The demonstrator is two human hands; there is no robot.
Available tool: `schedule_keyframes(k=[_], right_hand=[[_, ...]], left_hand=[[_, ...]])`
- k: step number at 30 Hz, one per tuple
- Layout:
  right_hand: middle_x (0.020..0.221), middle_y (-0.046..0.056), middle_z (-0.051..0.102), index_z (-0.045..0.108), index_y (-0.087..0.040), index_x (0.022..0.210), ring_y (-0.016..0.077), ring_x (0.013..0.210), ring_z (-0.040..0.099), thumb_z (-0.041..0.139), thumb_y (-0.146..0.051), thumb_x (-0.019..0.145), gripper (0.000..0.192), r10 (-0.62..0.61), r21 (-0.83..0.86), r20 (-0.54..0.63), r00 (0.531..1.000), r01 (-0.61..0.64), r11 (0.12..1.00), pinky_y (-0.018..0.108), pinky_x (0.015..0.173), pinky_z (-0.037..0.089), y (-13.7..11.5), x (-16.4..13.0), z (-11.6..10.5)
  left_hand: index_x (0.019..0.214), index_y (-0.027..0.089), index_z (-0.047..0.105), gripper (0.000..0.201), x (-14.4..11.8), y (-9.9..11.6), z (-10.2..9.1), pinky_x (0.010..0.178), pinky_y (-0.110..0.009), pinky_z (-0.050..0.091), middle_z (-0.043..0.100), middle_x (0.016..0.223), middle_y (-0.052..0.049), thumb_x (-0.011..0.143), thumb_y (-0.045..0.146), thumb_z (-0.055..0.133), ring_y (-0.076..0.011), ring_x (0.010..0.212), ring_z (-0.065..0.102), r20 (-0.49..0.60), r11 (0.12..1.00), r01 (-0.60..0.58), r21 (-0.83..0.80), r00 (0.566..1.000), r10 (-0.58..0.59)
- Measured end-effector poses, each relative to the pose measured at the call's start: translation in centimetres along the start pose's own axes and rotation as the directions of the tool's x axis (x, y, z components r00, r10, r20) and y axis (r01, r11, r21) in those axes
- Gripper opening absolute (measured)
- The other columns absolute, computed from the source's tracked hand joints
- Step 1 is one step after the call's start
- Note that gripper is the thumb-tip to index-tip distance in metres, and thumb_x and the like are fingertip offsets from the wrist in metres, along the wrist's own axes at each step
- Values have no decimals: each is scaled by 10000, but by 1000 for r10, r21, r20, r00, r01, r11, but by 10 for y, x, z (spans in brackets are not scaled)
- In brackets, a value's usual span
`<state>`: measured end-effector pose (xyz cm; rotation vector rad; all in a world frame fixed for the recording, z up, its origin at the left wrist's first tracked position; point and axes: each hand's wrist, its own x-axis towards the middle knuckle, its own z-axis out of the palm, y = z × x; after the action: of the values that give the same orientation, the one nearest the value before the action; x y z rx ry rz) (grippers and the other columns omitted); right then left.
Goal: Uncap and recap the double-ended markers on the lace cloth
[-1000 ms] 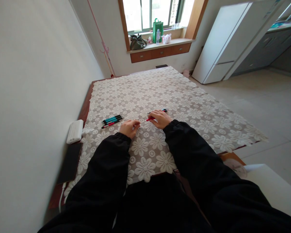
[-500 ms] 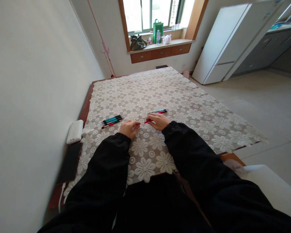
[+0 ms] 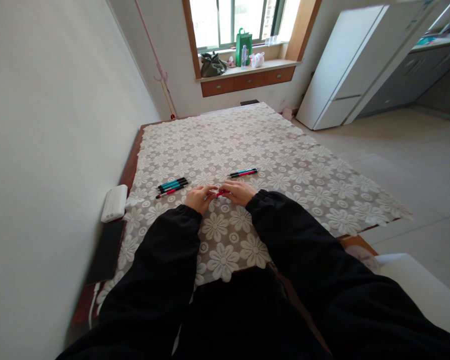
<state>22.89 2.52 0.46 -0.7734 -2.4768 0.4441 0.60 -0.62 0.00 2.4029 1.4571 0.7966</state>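
A red pen [image 3: 222, 193] lies between my two hands just above the lace tablecloth [image 3: 225, 260], mostly covered by fingers. My right hand [image 3: 240, 193] is closed in a pinch around its barrel. My left hand [image 3: 200, 199] pinches at the pen's left end; the exact part in those fingertips is too small to make out. Left of my left hand is a row of several teal-and-black pens [image 3: 173, 184], with a red-and-black pen [image 3: 170, 192] nearest me. Beyond my right hand, a teal-and-black pen [image 3: 242, 172] and another red-and-black pen [image 3: 247, 173] lie side by side.
A white power bank-like box [image 3: 114, 203] and a dark flat tablet-like slab [image 3: 107, 252] with a white cable [image 3: 93, 305] line the table's left edge by the wall. A white chair [image 3: 416, 280] stands at the right. Past the table are a windowsill with bags and a white fridge [image 3: 345, 65].
My right hand has come left and nearer to me with the red pen, closing the gap to my left hand. The two pens behind it are now fully uncovered.
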Motion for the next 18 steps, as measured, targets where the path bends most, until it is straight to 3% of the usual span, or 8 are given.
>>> schedule_keyframes(k=[4, 9, 13, 16, 18], right_hand=[[966, 54, 673, 662, -201, 1026, 161, 809, 597, 539, -251, 966, 146, 34, -5, -28, 999, -34, 999, 258, 724, 389, 0, 1, 0], [958, 48, 687, 666, -196, 990, 168, 833, 606, 571, -202, 928, 114, 104, 37, -86, 991, -101, 994, 271, 759, 400, 1, 1, -1], [911, 37, 691, 669, -193, 941, 163, 815, 602, 594, -197, 888, 92, 210, 200, -160, 965, -176, 964, 284, 767, 425, 4, 4, 3], [859, 27, 693, 652, -190, 908, 160, 789, 612, 647, -296, 857, 119, 352, 525, -195, 916, -205, 826, 298, 766, 462, 6, 8, 7], [845, 24, 697, 633, -194, 914, 158, 785, 629, 690, -392, 829, 222, 423, 767, -159, 892, -159, 622, 300, 753, 486, 6, 10, 9]], left_hand=[[1199, 246, 614, 314, -1, 2, -2, 945, -402, 475, 766, 1002, -17, 905, 357, 609, -233, 997, 657, -26, 999, -31, 15, 999, 31], [1218, 216, 587, 435, -2, 5, -6, 1018, -450, 412, 685, 1188, -81, 813, 353, 671, -292, 1160, 577, -174, 994, -3, 109, 984, 22], [1221, 204, 568, 436, -2, 5, -9, 1025, -452, 408, 657, 1200, -102, 812, 334, 650, -299, 1166, 567, -325, 998, 18, 64, 946, 4], [1250, 186, 526, 378, 0, 5, -10, 1032, -440, 415, 663, 1176, -111, 933, 390, 520, -260, 1124, 594, -471, 995, 27, -91, 879, -67], [1271, 177, 501, 383, 0, 5, -10, 1021, -434, 428, 670, 1151, -115, 996, 423, 400, -237, 1090, 615, -520, 979, -3, -203, 847, -105]])
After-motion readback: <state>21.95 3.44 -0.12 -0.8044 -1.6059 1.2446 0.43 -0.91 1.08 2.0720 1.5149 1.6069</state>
